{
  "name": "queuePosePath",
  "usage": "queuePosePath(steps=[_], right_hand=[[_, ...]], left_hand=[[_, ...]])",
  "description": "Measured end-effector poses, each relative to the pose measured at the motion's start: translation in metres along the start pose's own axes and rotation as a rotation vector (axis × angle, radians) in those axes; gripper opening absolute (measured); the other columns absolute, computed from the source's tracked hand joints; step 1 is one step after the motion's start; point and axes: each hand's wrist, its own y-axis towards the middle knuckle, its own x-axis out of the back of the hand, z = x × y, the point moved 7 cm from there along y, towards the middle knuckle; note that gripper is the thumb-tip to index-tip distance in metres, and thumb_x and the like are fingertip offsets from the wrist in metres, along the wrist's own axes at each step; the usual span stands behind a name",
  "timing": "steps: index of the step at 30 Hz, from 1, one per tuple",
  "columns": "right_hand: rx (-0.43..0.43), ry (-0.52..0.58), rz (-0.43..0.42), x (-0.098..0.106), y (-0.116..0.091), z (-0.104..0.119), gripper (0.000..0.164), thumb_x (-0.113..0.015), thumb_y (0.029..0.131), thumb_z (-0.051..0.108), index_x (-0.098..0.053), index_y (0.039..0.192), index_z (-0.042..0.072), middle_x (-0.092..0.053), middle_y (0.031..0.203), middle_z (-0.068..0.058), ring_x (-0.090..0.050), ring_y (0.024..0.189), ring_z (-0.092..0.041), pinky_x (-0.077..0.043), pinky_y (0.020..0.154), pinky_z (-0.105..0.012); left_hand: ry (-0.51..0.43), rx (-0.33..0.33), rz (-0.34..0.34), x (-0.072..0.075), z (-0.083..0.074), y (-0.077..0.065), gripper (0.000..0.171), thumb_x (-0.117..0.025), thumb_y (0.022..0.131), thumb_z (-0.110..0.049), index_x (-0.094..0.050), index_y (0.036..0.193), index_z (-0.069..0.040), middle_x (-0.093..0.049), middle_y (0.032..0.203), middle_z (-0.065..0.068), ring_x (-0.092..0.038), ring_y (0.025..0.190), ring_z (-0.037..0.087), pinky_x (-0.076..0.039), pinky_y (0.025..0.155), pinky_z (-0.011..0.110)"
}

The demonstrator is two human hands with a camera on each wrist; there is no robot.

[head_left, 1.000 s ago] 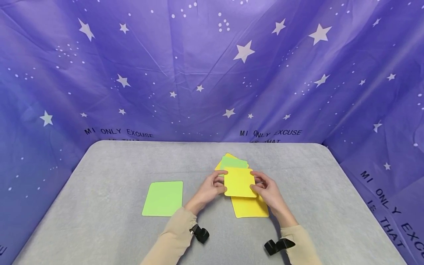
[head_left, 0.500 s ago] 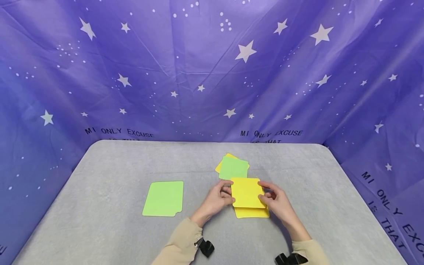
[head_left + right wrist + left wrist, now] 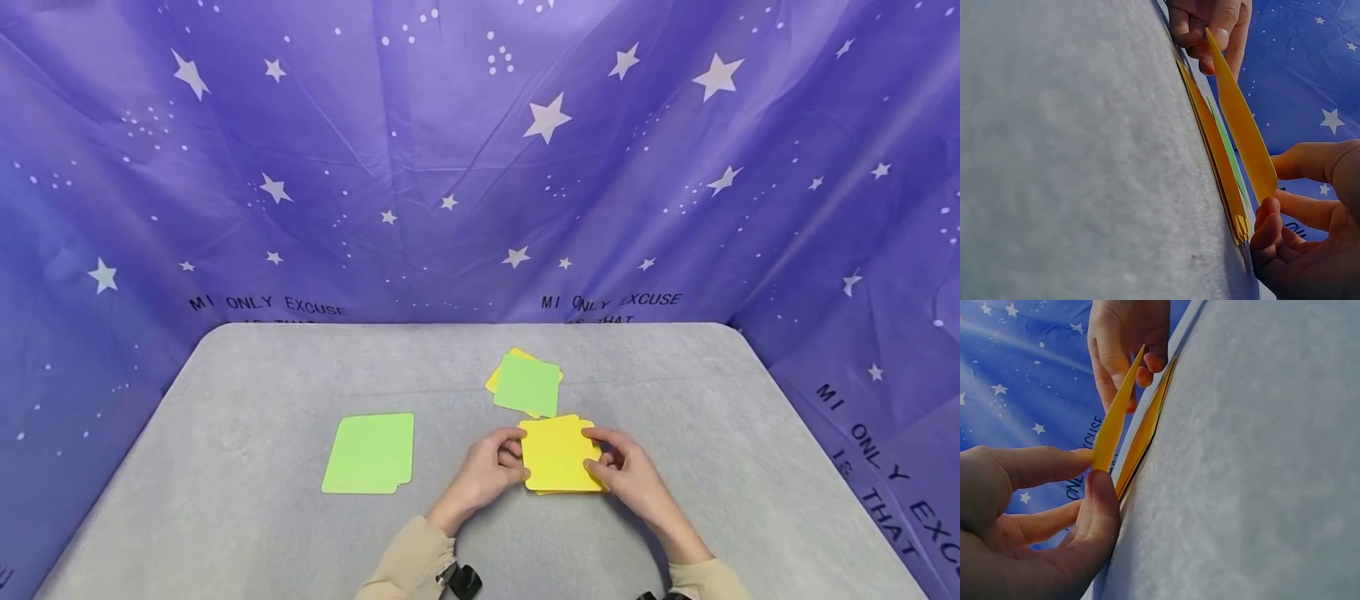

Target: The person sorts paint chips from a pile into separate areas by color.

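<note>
Both hands hold one square yellow card [image 3: 558, 458] by its opposite sides, right of the table's middle. My left hand [image 3: 487, 471] pinches the left edge between thumb and fingers. The right edge is pinched the same way by my right hand [image 3: 628, 475]. In the right wrist view, a low stack of yellow cards [image 3: 1216, 150] lies on the table beneath, with a gap between it and the held card. From above, the held card hides most of that stack.
Behind the hands, a green card [image 3: 528, 383] lies askew over yellow ones. Slightly overlapping green cards [image 3: 367, 454] lie to the left on the grey cloth-covered table [image 3: 247, 400]. A purple star-patterned curtain [image 3: 450, 167] hangs behind the table.
Both hands have brought the yellow card toward the near side and slightly right, now over the yellow stack. The green card behind has come into fuller view.
</note>
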Motion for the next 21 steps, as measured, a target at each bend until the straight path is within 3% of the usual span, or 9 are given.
queuePosePath(steps=[5, 11, 21], right_hand=[[0.026, -0.046, -0.014, 0.0, 0.0, -0.001, 0.04, -0.071, 0.081, -0.003, -0.062, 0.12, -0.005, -0.052, 0.1, -0.015, -0.049, 0.067, -0.012, -0.042, 0.053, -0.021], [0.015, -0.117, -0.026, 0.002, -0.003, -0.001, 0.042, -0.072, 0.08, 0.0, -0.063, 0.121, -0.002, -0.054, 0.092, -0.01, -0.05, 0.07, -0.013, -0.043, 0.056, -0.022], [-0.033, -0.099, -0.04, 0.013, -0.003, -0.003, 0.037, -0.07, 0.084, 0.003, -0.063, 0.12, -0.001, -0.052, 0.096, -0.011, -0.048, 0.07, -0.015, -0.041, 0.053, -0.023]], left_hand=[[0.008, 0.005, 0.001, 0.001, 0.002, 0.0, 0.046, -0.069, 0.078, 0.008, -0.057, 0.122, 0.009, -0.057, 0.094, 0.009, -0.061, 0.08, 0.018, -0.051, 0.067, 0.026], [0.081, -0.005, -0.012, 0.004, 0.002, 0.001, 0.037, -0.067, 0.08, 0.003, -0.061, 0.116, 0.006, -0.061, 0.093, 0.009, -0.061, 0.076, 0.015, -0.049, 0.064, 0.024], [0.078, -0.036, 0.012, 0.008, 0.0, 0.004, 0.024, -0.061, 0.084, 0.005, -0.063, 0.108, 0.007, -0.062, 0.088, 0.007, -0.061, 0.07, 0.016, -0.049, 0.061, 0.023]])
